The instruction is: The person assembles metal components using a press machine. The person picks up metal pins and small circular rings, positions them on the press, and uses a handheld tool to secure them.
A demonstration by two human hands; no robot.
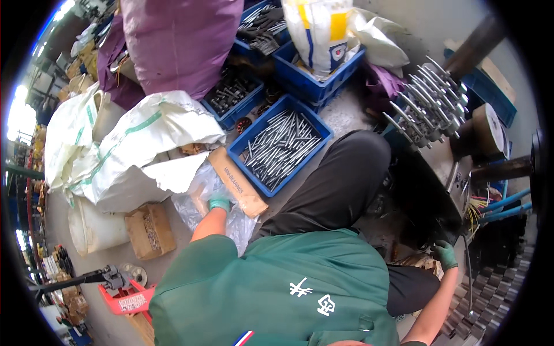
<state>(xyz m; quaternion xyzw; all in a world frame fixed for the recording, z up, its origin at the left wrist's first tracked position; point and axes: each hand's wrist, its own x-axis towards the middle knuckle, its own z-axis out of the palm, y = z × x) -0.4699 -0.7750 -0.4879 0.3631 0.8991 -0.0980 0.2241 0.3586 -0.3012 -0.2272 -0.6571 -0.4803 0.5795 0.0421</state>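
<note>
My left hand [219,202], in a pale green glove, reaches into a clear plastic bag [236,226] in an open brown cardboard box [238,183]. The plastic and box hide its fingers, so what they touch does not show. Off to the right, my right hand [445,255], also gloved, is beside the lower edge of a dark machine [427,190]. Its fingers are curled, and whatever they grip is too small to name. Just beyond the cardboard box, a blue crate [280,144] holds many loose metal rods.
A rack of upright metal pins [430,104] stands on the machine at the right. White woven sacks [144,144], a purple sack [182,46] and more blue crates [323,86] crowd the far side. At left are a small cardboard box [151,230] and a red stand [128,300].
</note>
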